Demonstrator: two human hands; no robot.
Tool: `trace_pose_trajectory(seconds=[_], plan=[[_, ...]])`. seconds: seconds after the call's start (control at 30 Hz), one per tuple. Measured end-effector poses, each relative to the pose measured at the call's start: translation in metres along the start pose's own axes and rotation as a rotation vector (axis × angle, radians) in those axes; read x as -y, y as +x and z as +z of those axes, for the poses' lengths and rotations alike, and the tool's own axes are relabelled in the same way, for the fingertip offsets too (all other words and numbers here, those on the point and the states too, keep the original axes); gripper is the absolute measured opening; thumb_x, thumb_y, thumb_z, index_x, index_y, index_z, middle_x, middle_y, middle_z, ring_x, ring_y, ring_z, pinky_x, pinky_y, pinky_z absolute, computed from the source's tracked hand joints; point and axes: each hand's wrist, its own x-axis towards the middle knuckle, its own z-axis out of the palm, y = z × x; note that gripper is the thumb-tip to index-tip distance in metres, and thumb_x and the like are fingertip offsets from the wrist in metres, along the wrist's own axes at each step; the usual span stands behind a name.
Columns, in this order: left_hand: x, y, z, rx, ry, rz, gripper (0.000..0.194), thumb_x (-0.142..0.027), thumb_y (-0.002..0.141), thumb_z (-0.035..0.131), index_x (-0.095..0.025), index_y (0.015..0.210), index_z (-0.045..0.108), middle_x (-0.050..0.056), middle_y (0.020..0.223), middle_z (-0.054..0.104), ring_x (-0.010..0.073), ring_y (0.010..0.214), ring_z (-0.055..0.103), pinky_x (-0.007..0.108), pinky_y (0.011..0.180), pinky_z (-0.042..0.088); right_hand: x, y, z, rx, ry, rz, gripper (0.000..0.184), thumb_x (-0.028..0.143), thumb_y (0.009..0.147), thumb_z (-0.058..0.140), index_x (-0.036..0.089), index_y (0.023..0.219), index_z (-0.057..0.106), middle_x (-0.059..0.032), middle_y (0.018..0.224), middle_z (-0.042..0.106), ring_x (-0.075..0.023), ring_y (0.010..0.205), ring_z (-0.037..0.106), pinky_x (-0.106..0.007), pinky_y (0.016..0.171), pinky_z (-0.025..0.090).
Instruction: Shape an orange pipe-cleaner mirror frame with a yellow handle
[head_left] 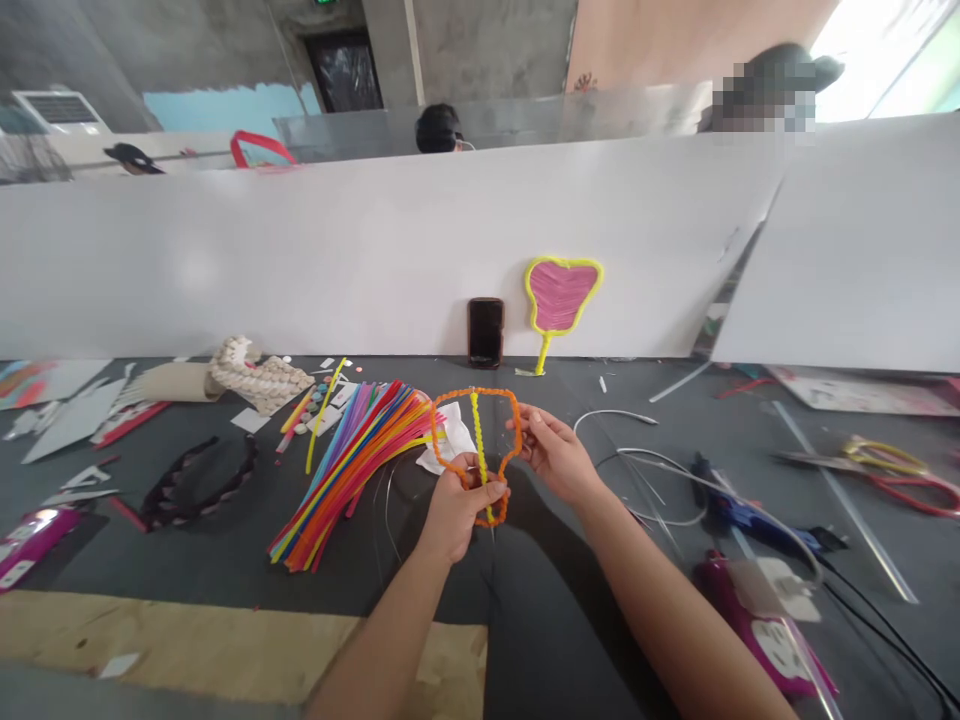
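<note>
the left hand (454, 512) pinches the orange frame (495, 391) low, the right hand (556, 450) its side; seemingly shaping, which next calls for steady bending.

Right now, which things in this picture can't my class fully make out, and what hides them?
All in the head view:
Orange twisted pipe-cleaner frame: lower part partly covered by the left hand.
Magenta-and-white plastic block: cut off by the left edge.
Small round pieces beside the multicoloured pipe-cleaner bundle: too small to identify.
Person at upper right: body hidden by the long white partition.
</note>
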Motion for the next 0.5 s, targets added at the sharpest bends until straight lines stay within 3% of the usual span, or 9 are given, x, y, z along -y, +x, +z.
trace_pose_trajectory(seconds=[0.13,0.23,0.3,0.4,0.5], plan=[[0.003,-0.002,0.003,0.063,0.028,-0.028,0.040,-0.022,0.059,0.079,-0.018,0.089,0.052,-0.001,0.073,0.063,0.0129,0.067,0.063,0.025,0.067,0.049,0.007,0.001,-0.003,-0.014,-0.018,-0.045,0.028,0.036,0.070,0.073,0.021,0.092,0.067,-0.0001,0.075,0.063,-0.0076,0.059,0.052,-0.019,0.053,0.043],[-0.002,0.004,-0.007,0.002,0.045,0.058,0.061,-0.028,0.061,0.078,-0.022,0.114,0.047,0.007,0.107,0.062,0.0194,0.094,0.063,0.032,0.081,0.049,0.012,0.001,-0.005,-0.021,-0.023,-0.054,0.027,0.033,0.068,0.075,0.020,0.090,0.068,0.0014,0.069,0.061,-0.0058,0.055,0.049,-0.017,0.051,0.042],[-0.012,0.012,-0.019,-0.148,0.097,0.192,0.065,-0.038,0.070,0.070,-0.025,0.126,0.040,0.011,0.128,0.051,0.0232,0.114,0.053,0.036,0.091,0.044,0.016,0.001,-0.007,-0.029,-0.025,-0.031,0.027,0.032,0.067,0.076,0.019,0.090,0.068,0.0018,0.068,0.060,-0.0052,0.055,0.049,-0.016,0.051,0.041],[-0.040,0.023,-0.030,-0.321,0.435,0.512,0.053,-0.039,0.078,0.061,-0.025,0.127,0.044,0.010,0.138,0.043,0.0237,0.129,0.038,0.039,0.103,0.032,0.019,0.000,-0.007,-0.015,-0.057,0.021,0.029,0.032,0.067,0.076,0.018,0.090,0.068,0.0015,0.067,0.060,-0.0052,0.056,0.049,-0.016,0.052,0.041],[-0.069,0.031,-0.021,-0.164,0.911,0.724,0.029,-0.033,0.083,0.054,-0.024,0.110,0.061,0.007,0.122,0.059,0.0243,0.128,0.038,0.042,0.107,0.023,0.017,-0.001,-0.007,0.035,-0.097,0.031,0.028,0.033,0.068,0.075,0.019,0.090,0.068,0.0013,0.067,0.060,-0.0066,0.056,0.050,-0.018,0.052,0.040]])
